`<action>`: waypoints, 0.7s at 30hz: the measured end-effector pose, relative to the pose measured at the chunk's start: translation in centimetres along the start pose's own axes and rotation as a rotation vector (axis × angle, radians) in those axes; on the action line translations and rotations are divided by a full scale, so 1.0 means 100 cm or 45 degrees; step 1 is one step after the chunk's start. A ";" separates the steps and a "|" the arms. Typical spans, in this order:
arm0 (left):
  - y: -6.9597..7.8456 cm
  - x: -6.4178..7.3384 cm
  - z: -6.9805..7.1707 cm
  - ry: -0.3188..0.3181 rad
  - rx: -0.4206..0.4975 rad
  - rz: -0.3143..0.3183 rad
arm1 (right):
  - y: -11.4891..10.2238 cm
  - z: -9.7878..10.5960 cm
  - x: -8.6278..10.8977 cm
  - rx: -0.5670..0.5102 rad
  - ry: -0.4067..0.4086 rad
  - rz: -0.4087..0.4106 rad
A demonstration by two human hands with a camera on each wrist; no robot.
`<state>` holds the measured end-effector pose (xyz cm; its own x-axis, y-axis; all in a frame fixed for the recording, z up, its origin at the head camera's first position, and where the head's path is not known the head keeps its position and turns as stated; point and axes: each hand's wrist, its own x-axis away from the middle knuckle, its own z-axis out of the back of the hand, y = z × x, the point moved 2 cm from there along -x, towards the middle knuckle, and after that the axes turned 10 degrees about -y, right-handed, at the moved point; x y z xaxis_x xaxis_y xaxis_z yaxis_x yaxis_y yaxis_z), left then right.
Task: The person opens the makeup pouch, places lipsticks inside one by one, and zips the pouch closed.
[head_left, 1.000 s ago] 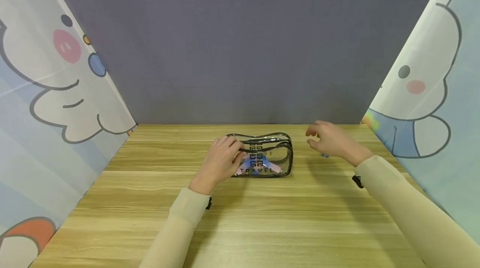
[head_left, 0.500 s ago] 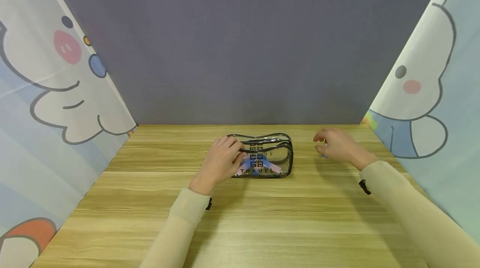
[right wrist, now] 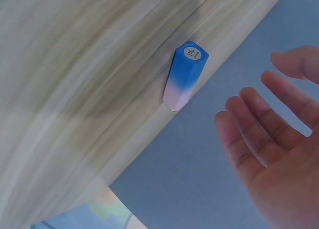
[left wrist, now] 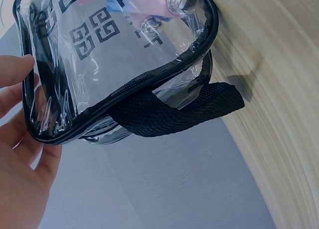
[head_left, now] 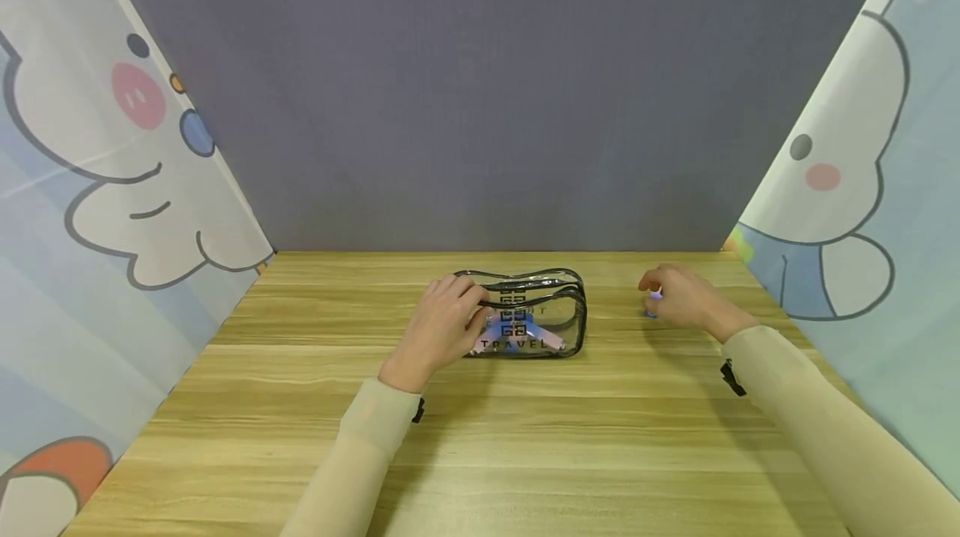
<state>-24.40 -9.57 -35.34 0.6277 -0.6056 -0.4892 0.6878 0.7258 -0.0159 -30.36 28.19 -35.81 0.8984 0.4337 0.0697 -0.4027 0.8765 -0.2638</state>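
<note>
Head view: both arms, in pale sleeves [head_left: 371, 437], reach forward over a wood-grain table [head_left: 562, 454]. The left hand [head_left: 441, 318] grips the left end of a clear, black-edged pouch [head_left: 568, 313]; the left wrist view shows thumb and fingers at the edging. The right hand [head_left: 681, 297] is bent at the fingers and holds nothing; the right wrist view shows its fingertips near, but apart from, a lone blue-and-pink tube [right wrist: 184, 77] lying on the table, a round white label on its blue end. The pouch, lettered TRAVEL, stands upright left of that tube; low inside it, more blue-and-pink tubes [head_left: 546, 337] lie slanted. A black strap [left wrist: 154, 117] juts from one end.
</note>
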 end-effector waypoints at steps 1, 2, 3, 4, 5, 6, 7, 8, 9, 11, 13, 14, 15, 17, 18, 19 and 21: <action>0.000 0.000 0.000 -0.002 0.000 0.000 | 0.001 0.000 0.000 -0.006 -0.006 -0.003; 0.000 0.000 0.000 -0.003 -0.001 0.000 | 0.001 -0.001 -0.001 -0.014 -0.015 -0.008; 0.000 -0.001 0.000 -0.004 -0.001 0.000 | 0.002 -0.001 -0.001 -0.021 -0.023 -0.011; 0.000 -0.001 0.000 -0.003 -0.001 0.001 | 0.003 -0.001 -0.001 -0.028 -0.030 -0.012; 0.000 -0.001 0.000 -0.002 -0.001 0.000 | 0.004 -0.002 -0.001 -0.035 -0.037 -0.014; 0.001 -0.001 0.000 -0.001 0.001 -0.001 | 0.004 -0.002 -0.002 -0.040 -0.043 -0.017; 0.001 -0.001 0.000 0.001 0.002 -0.001 | 0.006 -0.003 -0.002 -0.044 -0.049 -0.016; 0.001 -0.001 0.000 0.002 0.002 -0.001 | 0.006 -0.003 -0.002 -0.047 -0.054 -0.016; 0.001 -0.001 0.000 0.001 0.001 -0.001 | 0.008 -0.003 -0.003 -0.046 -0.058 -0.011; 0.001 -0.001 0.000 0.000 -0.002 -0.004 | 0.010 -0.004 -0.003 -0.039 -0.065 -0.002; 0.001 -0.001 0.000 -0.004 -0.006 -0.004 | 0.012 -0.005 -0.003 -0.031 -0.071 0.006; 0.001 -0.001 0.000 -0.007 -0.007 -0.004 | 0.013 -0.005 -0.004 -0.029 -0.077 0.007; 0.001 -0.002 0.000 -0.009 -0.008 -0.003 | 0.015 -0.006 -0.004 -0.028 -0.082 0.010; 0.001 -0.002 0.000 -0.010 -0.007 -0.001 | 0.018 -0.008 -0.004 -0.026 -0.091 0.015; 0.001 -0.002 0.000 -0.009 -0.003 0.000 | 0.019 -0.009 -0.004 -0.025 -0.093 0.017; 0.001 -0.002 0.000 -0.007 0.001 -0.001 | 0.020 -0.010 -0.004 -0.022 -0.098 0.021; 0.001 -0.002 -0.001 -0.005 0.002 0.000 | 0.022 -0.012 -0.005 -0.012 -0.096 0.034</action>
<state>-24.50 -9.35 -35.31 0.6291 -0.6068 -0.4859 0.6884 0.7252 -0.0144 -31.49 29.70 -37.55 0.8715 0.4716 0.1346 -0.4243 0.8626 -0.2756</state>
